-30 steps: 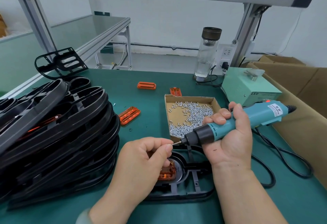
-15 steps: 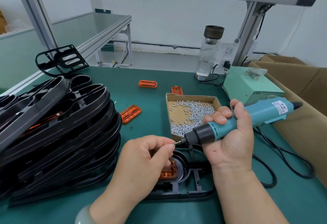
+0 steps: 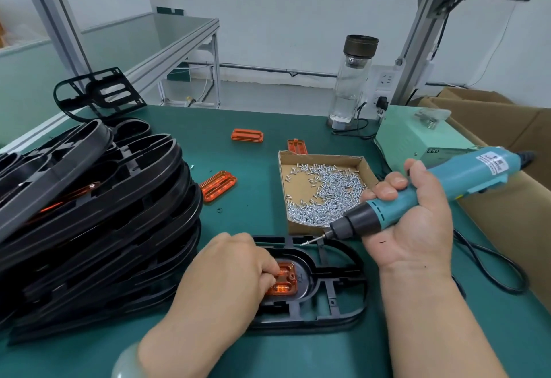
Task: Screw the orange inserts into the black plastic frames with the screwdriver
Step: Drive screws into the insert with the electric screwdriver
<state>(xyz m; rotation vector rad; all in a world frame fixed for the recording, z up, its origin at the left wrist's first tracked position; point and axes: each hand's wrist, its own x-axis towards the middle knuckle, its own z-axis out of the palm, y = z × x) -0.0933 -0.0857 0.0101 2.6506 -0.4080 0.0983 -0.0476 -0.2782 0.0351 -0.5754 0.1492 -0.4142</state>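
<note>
Head cam: step in hand is seating and fastening one orange insert (image 3: 284, 280) in the black frame (image 3: 343, 294) lying flat on the green mat (image 3: 253, 166), just in front of the person.

Left hand (image 3: 226, 276): fingers curled down, tips holding the insert in its round pocket at the frame's left end. Can't tell if a screw is pinched under them.

Right hand (image 3: 417, 228): fingers and thumb wrapped fully round the barrel of the teal electric screwdriver (image 3: 432, 192). It's tilted, bit (image 3: 313, 239) pointing down-left, over the frame's far rim. Bit is apart from the insert, not in a hole. Screw on the tip? Too small to call.

My read: driving not started on this one. Next move needs the bit swung to vertical and dropped onto a screw hole in the insert, just right of the left fingertips, while that hand keeps the part from shifting.

Supplies: screw tray (image 3: 322, 195) just beyond the frame, spare inserts (image 3: 219, 185) loose on the mat, stack of frames (image 3: 95, 213) at left.
</note>
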